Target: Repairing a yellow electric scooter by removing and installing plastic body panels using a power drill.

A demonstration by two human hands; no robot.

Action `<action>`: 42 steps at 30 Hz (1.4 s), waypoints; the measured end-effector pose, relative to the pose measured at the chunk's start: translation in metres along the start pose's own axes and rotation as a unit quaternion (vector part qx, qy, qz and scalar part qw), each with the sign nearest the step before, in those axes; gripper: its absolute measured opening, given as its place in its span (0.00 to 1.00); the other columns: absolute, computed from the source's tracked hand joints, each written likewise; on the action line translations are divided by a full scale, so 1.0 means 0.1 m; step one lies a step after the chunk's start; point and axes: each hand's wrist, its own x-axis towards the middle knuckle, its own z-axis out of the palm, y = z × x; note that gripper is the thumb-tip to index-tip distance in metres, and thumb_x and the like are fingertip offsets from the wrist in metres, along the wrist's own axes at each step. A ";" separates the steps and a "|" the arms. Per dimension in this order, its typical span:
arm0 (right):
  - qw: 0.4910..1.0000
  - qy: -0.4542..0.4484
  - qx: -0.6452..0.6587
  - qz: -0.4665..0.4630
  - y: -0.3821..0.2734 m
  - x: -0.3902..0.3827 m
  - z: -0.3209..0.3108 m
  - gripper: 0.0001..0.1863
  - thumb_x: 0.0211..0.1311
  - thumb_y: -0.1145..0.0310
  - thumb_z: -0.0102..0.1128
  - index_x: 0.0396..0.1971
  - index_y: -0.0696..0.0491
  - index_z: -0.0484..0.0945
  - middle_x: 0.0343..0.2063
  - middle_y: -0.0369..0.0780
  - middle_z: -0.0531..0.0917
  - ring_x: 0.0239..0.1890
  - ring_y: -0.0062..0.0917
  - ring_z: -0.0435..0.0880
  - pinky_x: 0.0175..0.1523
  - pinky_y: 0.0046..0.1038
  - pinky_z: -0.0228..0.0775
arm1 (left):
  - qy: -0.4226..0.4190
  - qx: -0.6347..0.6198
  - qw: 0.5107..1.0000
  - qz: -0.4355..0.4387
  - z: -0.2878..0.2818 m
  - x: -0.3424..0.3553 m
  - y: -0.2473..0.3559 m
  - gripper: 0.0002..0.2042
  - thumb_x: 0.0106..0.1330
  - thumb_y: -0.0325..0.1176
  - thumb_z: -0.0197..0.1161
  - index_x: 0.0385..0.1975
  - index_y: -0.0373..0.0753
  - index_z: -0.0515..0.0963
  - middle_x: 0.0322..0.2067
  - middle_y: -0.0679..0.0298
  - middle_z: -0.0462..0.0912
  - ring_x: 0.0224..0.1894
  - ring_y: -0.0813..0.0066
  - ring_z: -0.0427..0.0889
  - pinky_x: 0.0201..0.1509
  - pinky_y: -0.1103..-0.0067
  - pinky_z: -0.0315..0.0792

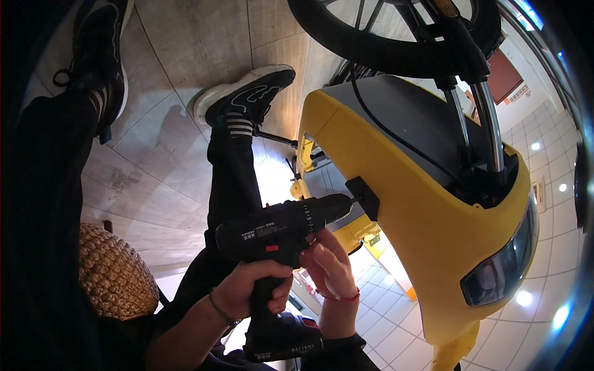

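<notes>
Gripping drill (281,232), fingers (279,272) wrapped closed.

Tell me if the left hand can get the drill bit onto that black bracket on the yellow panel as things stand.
Probably yes. The left hand grips the drill, the right hand steadies it, and its tip already seems to meet the black bracket on the yellow panel; nothing lies between.

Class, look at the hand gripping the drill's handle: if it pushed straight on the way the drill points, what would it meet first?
The left hand drives the black drill toward the small black bracket on the yellow scooter panel. The tip already seems to touch that bracket, though depth is hard to judge.
</notes>
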 end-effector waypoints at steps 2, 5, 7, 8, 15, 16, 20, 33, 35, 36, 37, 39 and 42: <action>0.997 -0.066 0.010 0.043 -0.01 -0.04 0.00 0.38 0.62 0.58 0.55 0.64 0.63 0.50 0.57 0.48 0.67 0.59 0.33 0.68 0.63 0.37 0.59 | 0.010 0.078 0.997 0.028 -0.02 -0.01 0.05 0.09 0.61 0.29 0.51 0.39 0.34 0.70 0.15 0.63 0.71 0.11 0.76 0.69 0.18 0.80 0.67; 0.999 -0.040 -0.005 0.000 0.03 0.03 0.09 0.35 0.63 0.56 0.54 0.63 0.62 0.54 0.56 0.48 0.69 0.59 0.33 0.69 0.63 0.38 0.59 | 0.036 0.206 0.975 0.080 -0.17 0.04 0.10 0.08 0.59 0.27 0.54 0.37 0.33 0.72 0.16 0.62 0.73 0.12 0.75 0.72 0.19 0.80 0.69; 1.000 -0.002 0.001 -0.024 0.05 0.10 0.04 0.33 0.65 0.54 0.51 0.62 0.61 0.57 0.56 0.48 0.69 0.60 0.34 0.68 0.63 0.38 0.58 | 0.030 0.223 0.970 0.092 -0.15 0.05 0.15 0.08 0.57 0.26 0.56 0.36 0.33 0.73 0.16 0.62 0.74 0.13 0.76 0.73 0.19 0.80 0.70; 0.998 0.036 0.007 -0.047 0.05 0.15 0.02 0.31 0.66 0.52 0.49 0.61 0.59 0.60 0.56 0.49 0.69 0.61 0.35 0.67 0.63 0.39 0.58 | 0.025 0.240 0.965 0.105 -0.14 0.06 0.16 0.09 0.56 0.26 0.58 0.36 0.33 0.74 0.15 0.63 0.74 0.14 0.76 0.74 0.19 0.81 0.70; 0.974 0.027 0.201 -0.105 0.06 0.31 0.17 0.28 0.68 0.46 0.40 0.53 0.56 0.69 0.51 0.48 0.75 0.58 0.41 0.70 0.62 0.41 0.60 | 0.046 0.446 0.882 0.144 -0.35 0.13 0.23 0.12 0.56 0.31 0.64 0.39 0.36 0.75 0.20 0.65 0.79 0.21 0.78 0.79 0.27 0.79 0.75; 0.973 0.024 0.205 -0.103 0.08 0.33 0.17 0.28 0.68 0.46 0.40 0.53 0.56 0.69 0.51 0.48 0.75 0.58 0.41 0.70 0.62 0.41 0.60 | 0.023 0.547 0.789 0.279 -0.42 0.16 0.23 0.13 0.55 0.30 0.66 0.40 0.35 0.76 0.26 0.65 0.80 0.27 0.77 0.80 0.33 0.80 0.75; 0.973 0.043 0.202 -0.103 0.14 0.42 0.19 0.21 0.67 0.51 0.45 0.45 0.54 0.71 0.42 0.46 0.78 0.51 0.38 0.74 0.59 0.40 0.63 | -0.005 0.726 0.536 0.431 -0.85 0.27 0.24 0.21 0.53 0.30 0.70 0.47 0.35 0.74 0.41 0.61 0.80 0.44 0.73 0.80 0.45 0.78 0.74; 0.951 0.113 0.255 -0.131 0.06 0.48 0.24 0.13 0.57 0.69 0.52 0.43 0.56 0.70 0.41 0.45 0.75 0.46 0.39 0.76 0.58 0.44 0.65 | 0.002 0.714 0.612 0.341 -0.30 0.24 0.78 0.16 0.55 0.30 0.60 0.45 0.39 0.73 0.31 0.57 0.75 0.36 0.60 0.78 0.42 0.74 0.70; 0.947 0.107 0.266 -0.146 0.12 0.46 0.20 0.13 0.58 0.68 0.53 0.43 0.56 0.70 0.41 0.44 0.74 0.47 0.38 0.75 0.59 0.45 0.64 | 0.021 0.778 0.491 0.391 -0.32 0.23 0.81 0.16 0.54 0.31 0.60 0.45 0.42 0.74 0.28 0.60 0.74 0.33 0.61 0.77 0.39 0.73 0.69; 0.942 0.101 0.276 -0.164 0.14 0.45 0.19 0.14 0.59 0.68 0.53 0.43 0.56 0.69 0.42 0.44 0.73 0.48 0.37 0.74 0.60 0.46 0.63 | 0.022 0.778 0.492 0.389 -0.29 0.23 0.84 0.16 0.54 0.31 0.60 0.45 0.42 0.74 0.28 0.60 0.74 0.33 0.61 0.77 0.39 0.73 0.69; 0.942 0.101 0.277 -0.163 0.15 0.44 0.18 0.14 0.59 0.68 0.53 0.43 0.56 0.69 0.42 0.44 0.73 0.48 0.37 0.74 0.60 0.46 0.63 | 0.031 0.802 0.455 0.386 -0.25 0.21 0.87 0.17 0.53 0.31 0.61 0.45 0.42 0.74 0.27 0.61 0.73 0.32 0.63 0.76 0.37 0.73 0.68; 0.937 0.122 0.281 -0.168 0.14 0.41 0.20 0.14 0.63 0.64 0.52 0.44 0.56 0.69 0.39 0.42 0.73 0.49 0.36 0.73 0.62 0.47 0.61 | 0.041 0.825 0.416 0.381 -0.19 0.19 0.92 0.17 0.53 0.31 0.61 0.45 0.43 0.75 0.26 0.62 0.72 0.31 0.64 0.76 0.35 0.73 0.68; 0.934 0.100 0.289 -0.183 0.10 0.45 0.20 0.17 0.66 0.58 0.48 0.43 0.57 0.69 0.38 0.42 0.73 0.47 0.35 0.74 0.62 0.48 0.60 | 0.058 0.859 0.312 0.401 -0.12 0.16 0.98 0.15 0.53 0.30 0.60 0.43 0.44 0.76 0.24 0.64 0.71 0.29 0.67 0.75 0.34 0.74 0.67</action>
